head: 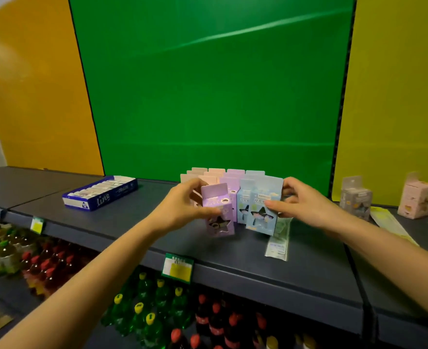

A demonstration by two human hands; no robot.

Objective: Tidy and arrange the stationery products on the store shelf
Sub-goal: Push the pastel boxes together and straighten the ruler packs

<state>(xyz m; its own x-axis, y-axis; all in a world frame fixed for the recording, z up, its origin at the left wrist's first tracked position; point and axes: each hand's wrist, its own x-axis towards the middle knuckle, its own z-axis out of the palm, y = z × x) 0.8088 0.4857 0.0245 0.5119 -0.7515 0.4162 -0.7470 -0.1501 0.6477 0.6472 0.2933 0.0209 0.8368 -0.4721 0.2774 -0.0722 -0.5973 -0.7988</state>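
Several small pastel boxes stand in rows on the dark shelf [233, 268], in front of the green back panel. My left hand [182, 210] grips a purple box [219, 212] with a star-shaped window at the front of the group, tilted slightly. My right hand [301, 202] holds a light blue box [263, 207] beside it, thumb on its front face. Pink boxes [207, 173] and more purple and blue ones stand behind, partly hidden by my hands.
A blue open tray of white items [99, 193] lies to the left. A flat green-white packet [278, 238] lies by the blue box. Grey box [355, 197], pink box [415, 199] and yellow packets [389, 222] sit at right. Bottles fill the shelf below.
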